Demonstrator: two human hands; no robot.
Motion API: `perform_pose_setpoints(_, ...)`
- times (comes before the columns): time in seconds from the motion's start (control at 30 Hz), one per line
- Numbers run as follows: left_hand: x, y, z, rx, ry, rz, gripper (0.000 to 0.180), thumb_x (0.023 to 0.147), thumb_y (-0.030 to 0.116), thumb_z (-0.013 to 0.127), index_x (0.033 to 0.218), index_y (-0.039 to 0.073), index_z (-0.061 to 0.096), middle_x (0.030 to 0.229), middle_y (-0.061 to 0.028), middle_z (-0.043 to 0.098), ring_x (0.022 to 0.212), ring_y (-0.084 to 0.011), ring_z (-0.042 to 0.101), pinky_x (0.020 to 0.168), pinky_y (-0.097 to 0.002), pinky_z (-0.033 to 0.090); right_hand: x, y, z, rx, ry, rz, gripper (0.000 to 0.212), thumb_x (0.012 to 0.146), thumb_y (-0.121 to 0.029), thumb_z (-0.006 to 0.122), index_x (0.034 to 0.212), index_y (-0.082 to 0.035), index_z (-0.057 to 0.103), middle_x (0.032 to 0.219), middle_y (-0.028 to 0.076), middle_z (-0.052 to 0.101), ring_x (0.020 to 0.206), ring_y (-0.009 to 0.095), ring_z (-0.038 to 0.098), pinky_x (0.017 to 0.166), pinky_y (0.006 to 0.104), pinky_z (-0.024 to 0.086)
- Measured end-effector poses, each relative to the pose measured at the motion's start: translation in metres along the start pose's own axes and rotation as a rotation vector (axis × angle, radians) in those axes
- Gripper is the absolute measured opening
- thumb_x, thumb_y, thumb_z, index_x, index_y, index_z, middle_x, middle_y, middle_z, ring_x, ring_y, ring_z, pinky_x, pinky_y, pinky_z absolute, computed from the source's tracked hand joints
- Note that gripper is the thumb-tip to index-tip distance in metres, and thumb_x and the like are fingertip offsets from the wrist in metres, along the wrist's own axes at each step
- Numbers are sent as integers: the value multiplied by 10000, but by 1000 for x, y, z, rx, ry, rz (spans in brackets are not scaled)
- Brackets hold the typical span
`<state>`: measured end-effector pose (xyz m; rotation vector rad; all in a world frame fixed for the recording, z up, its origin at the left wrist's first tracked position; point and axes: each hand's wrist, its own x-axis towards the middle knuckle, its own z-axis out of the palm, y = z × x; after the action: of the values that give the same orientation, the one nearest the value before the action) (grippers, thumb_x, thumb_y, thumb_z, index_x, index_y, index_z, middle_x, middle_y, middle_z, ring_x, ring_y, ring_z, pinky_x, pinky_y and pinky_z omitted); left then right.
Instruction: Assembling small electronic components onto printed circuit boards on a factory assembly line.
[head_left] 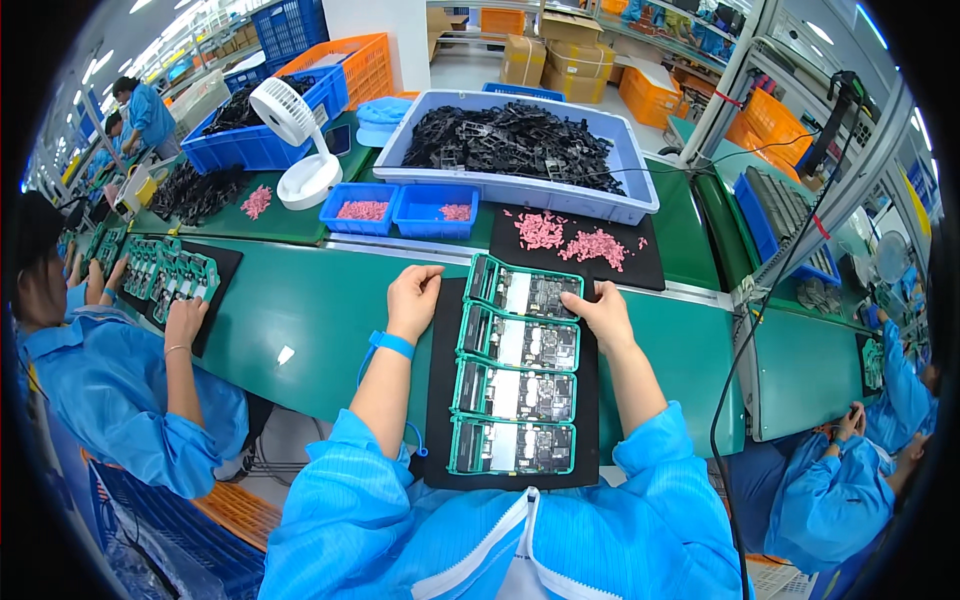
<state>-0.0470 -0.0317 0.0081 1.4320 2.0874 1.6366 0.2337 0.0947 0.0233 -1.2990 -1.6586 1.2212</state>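
Several green-framed circuit boards (pixel 518 395) stand joined in a column on a black mat (pixel 447 400) in front of me. My right hand (pixel 607 318) is at the right edge of the farthest board (pixel 540 292). Its thumb presses on that board, apart from the curled fingers. My left hand (pixel 412 303) is left of the same board, not touching it. Its fingers are drawn together, and whatever they may hold is hidden. A blue wrist strap (pixel 391 344) with a cord circles my left wrist.
Beyond the boards, pink pieces (pixel 595 248) lie on a dark mat. Two small blue bins (pixel 437 227) stand beside a large tray (pixel 560 198) of black parts. A white fan (pixel 308 180) is farther left. Co-workers in blue sit left (pixel 120 380) and right (pixel 835 490). A black cable (pixel 735 400) hangs at right.
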Motion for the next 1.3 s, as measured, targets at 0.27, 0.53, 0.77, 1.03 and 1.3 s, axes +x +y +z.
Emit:
perform_pose_setpoints(0.27,-2,-13,7,47,-22,12,176,851,71,631,1014,22,678,880,-77,668,779,-134,631,727,-267,513,-51,6,-50,578,69,176,508,735,-8,751,1158,80,483,1028,147,632,887,198,634,819,326,514)
perform_pose_setpoints(0.53,0,-36,2,79,-22,8,144,820,66,641,960,32,648,864,-79,636,749,-189,618,701,-300,515,-109,86,-198,767,732,-26,483,706,31,763,1127,19,526,1044,90,624,921,198,593,827,303,468)
perform_pose_setpoints(0.77,28,70,52,177,-226,336,39,725,79,658,743,45,665,806,-134,651,829,-312,620,756,-411,492,-146,144,-369,497,1271,-103,429,742,11,747,1134,41,574,1058,111,636,891,203,602,793,331,494)
perform_pose_setpoints(1.03,48,82,154,395,-363,314,38,712,172,697,730,139,699,798,-69,654,871,-277,602,771,-437,421,-133,175,-404,135,1305,5,364,784,-34,713,1111,78,597,1038,117,651,878,197,613,774,313,480)
perform_pose_setpoints(1.3,42,82,185,450,-261,419,69,741,184,658,742,131,701,804,-78,627,905,-254,564,854,-423,379,-147,131,-340,-1012,1264,258,627,789,-284,697,1282,32,475,1361,307,373,1242,459,377,1030,488,325)
